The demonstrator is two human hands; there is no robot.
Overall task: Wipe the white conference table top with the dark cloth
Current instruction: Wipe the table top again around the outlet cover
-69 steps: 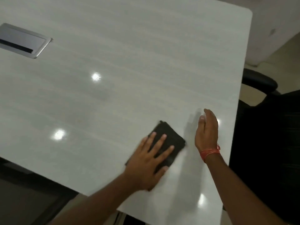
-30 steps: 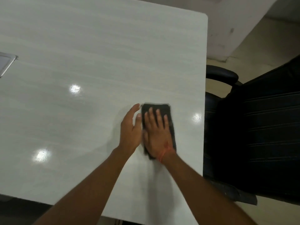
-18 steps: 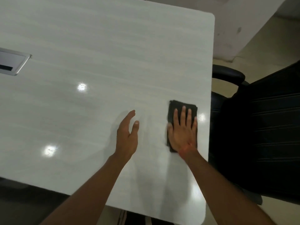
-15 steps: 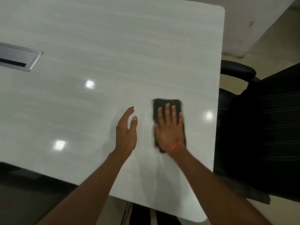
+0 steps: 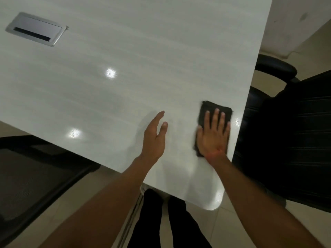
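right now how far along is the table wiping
Done: cannot tell; the white table top shows only ceiling-light glare, no visible dirt or wet streaks. In hand: the right hand presses the dark cloth flat near the table's right edge, beside the black chair; the left hand is open with nothing in it. Left: probably the wide stretch toward the metal cable box.

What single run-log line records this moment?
right hand: flat on dark cloth | left hand: open, beside | table right edge
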